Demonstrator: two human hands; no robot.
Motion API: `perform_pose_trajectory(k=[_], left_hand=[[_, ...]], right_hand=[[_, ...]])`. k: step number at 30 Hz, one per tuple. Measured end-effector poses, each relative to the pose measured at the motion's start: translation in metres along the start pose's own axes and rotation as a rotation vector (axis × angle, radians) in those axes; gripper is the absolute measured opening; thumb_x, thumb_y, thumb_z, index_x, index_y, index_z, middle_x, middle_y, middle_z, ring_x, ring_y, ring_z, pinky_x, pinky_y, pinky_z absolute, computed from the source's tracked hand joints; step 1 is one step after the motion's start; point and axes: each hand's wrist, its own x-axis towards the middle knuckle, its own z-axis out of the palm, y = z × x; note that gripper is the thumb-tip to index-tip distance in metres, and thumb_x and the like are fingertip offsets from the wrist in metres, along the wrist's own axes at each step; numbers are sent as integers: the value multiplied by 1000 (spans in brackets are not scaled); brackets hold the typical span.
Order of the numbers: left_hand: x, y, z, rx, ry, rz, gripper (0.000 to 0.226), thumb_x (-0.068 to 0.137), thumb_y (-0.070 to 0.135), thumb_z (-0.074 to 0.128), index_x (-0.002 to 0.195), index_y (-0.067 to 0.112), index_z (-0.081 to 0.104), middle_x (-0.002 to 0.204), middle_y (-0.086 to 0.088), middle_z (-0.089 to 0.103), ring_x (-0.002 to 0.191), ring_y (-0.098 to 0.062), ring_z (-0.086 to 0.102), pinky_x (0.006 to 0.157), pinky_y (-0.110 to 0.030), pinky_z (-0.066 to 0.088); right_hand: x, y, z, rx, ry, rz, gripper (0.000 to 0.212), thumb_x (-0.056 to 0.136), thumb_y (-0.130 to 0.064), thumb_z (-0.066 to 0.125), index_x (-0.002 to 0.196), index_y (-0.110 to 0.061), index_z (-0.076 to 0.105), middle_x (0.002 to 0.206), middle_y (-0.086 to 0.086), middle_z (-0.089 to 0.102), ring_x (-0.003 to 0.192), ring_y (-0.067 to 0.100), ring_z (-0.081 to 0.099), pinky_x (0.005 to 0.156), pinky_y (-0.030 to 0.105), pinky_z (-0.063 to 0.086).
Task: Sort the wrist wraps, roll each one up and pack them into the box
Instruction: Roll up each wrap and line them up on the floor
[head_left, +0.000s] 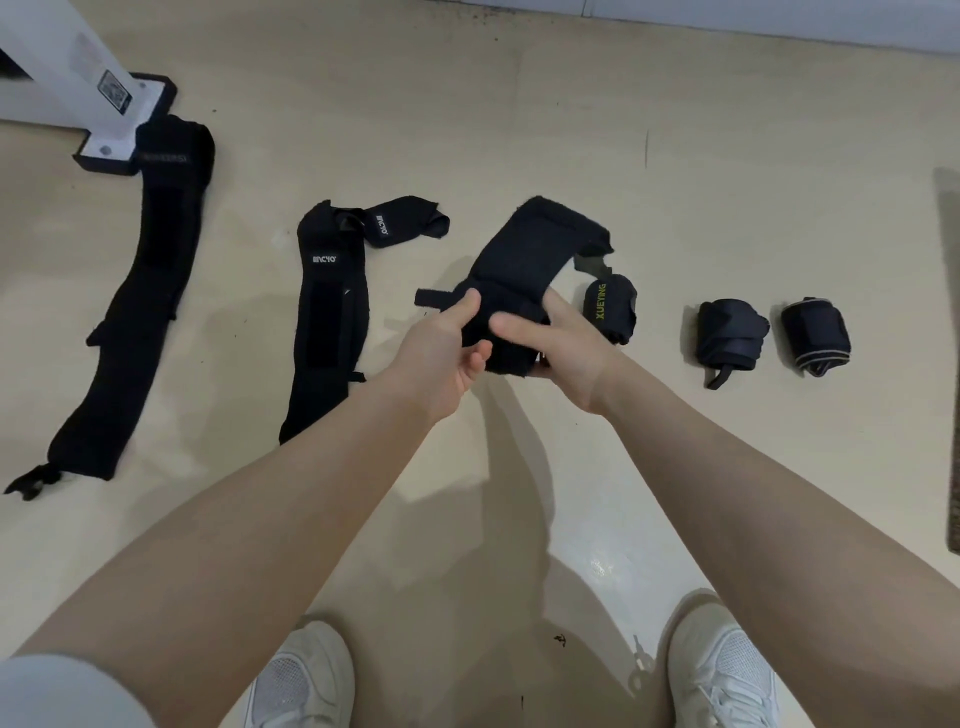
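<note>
Wrist wrap (519, 260), black, held above the floor (519, 104) between both hands, partly rolled. The left hand (447, 348) pinches the rolled end, thumb on top beside a short loop tab (428, 298) that sticks out to the left. The right hand (556, 348) curls round the roll from the other side, fingers across its front. The unrolled tail rises away from the hands and droops over at its far end.

Three finished rolls lie on the floor to the right: one lettered in yellow (610, 314) just beyond the right hand, a second (727, 335) and a third (815, 335) well apart from it. Three flat wraps lie to the left: a long one (140, 312) reaching to the foot of a white post (104, 104), a middle one (327, 322), and a short folded one (405, 221) touching its top end. No box is in view.

Handling, as judged: the fabric looks soft, light and limp, with a rough fastening strip that should grip on contact. The roll is likely to spring loose if released, so it wants steady pressure at both its open ends while the tail is fed in under tension. The loop tab offers a poor hold, being thin and floppy.
</note>
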Motion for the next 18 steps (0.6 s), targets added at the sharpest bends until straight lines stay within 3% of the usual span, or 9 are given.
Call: perform_pose_trajectory(k=[2, 5, 7, 9, 14, 18], left_hand=[[-1, 1, 0, -59, -6, -70, 19, 94, 31, 60, 89, 13, 60, 73, 1, 58, 34, -2, 45, 34, -9, 36], [0, 8, -9, 188, -84, -128, 27, 90, 42, 60, 100, 17, 61, 83, -1, 64, 44, -9, 56, 40, -16, 44], [5, 14, -19, 411, -102, -129, 41, 84, 52, 62, 112, 22, 61, 103, -3, 68, 76, -20, 69, 65, -28, 54], [8, 18, -26, 435, -122, -145, 47, 81, 52, 64, 120, 24, 59, 118, -4, 65, 99, -27, 66, 82, -39, 54], [1, 5, -17, 234, -146, -149, 38, 85, 43, 66, 116, 21, 63, 110, -5, 70, 99, -25, 68, 76, -38, 57], [5, -11, -11, 225, -70, 25, 34, 93, 32, 60, 123, 16, 57, 113, -5, 68, 99, -23, 67, 72, -37, 58]], right_hand=[[-1, 2, 1, -39, 18, -54, 35, 87, -10, 66, 115, -26, 53, 107, -4, 68, 98, 12, 67, 81, 29, 57], [-1, 1, 0, -25, 63, -64, 35, 89, -11, 64, 120, -23, 53, 111, -2, 66, 101, 16, 66, 77, 28, 56], [-1, -1, -2, 30, 61, -34, 32, 90, -12, 62, 118, -25, 54, 111, -3, 67, 100, 17, 66, 77, 30, 57], [-2, -2, -3, 34, 16, -10, 32, 90, -11, 62, 117, -26, 55, 110, -5, 68, 99, 16, 67, 79, 30, 57], [-4, 0, 0, -66, -60, 33, 37, 89, -12, 63, 124, -22, 56, 115, -2, 68, 105, 15, 66, 89, 31, 53], [-4, -5, -4, -10, -13, 99, 23, 90, -22, 61, 113, -27, 58, 107, -7, 70, 97, 14, 67, 76, 30, 54]])
